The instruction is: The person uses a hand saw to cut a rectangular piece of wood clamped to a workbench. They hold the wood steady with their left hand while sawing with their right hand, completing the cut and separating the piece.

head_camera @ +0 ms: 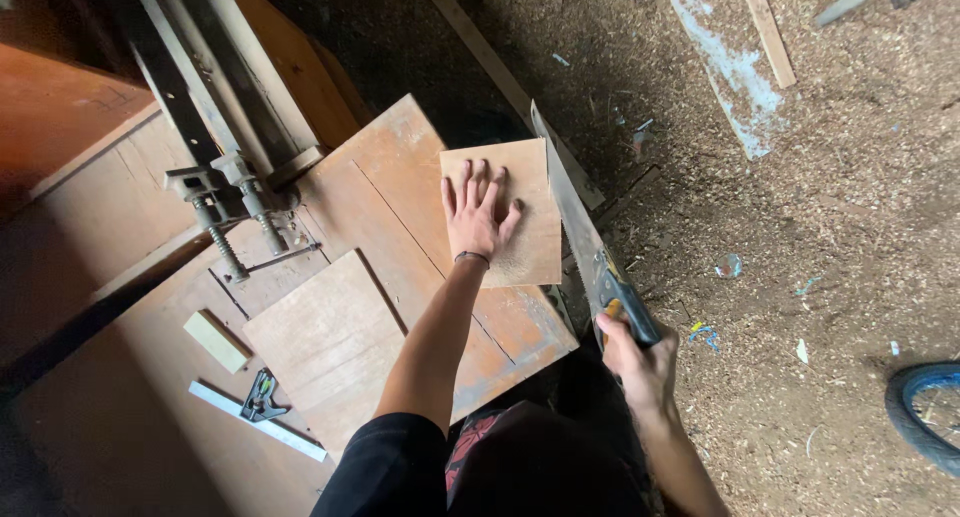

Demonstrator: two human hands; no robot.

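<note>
My left hand (477,215) lies flat, fingers spread, on a small square plywood piece (530,192) that overhangs the right edge of a wooden workbench (400,167). My right hand (637,359) grips the dark handle of a handsaw (570,202). The saw blade runs along the right edge of the plywood piece, tip pointing away from me. Sawdust lies on the plywood near my wrist.
A second plywood square (325,332), a pale wooden block (216,340) and a combination square with ruler (260,412) lie on the bench. Two bar clamps (230,192) stand at its back. Sawdust-covered floor, planks (735,62) and a bicycle tyre (925,412) are to the right.
</note>
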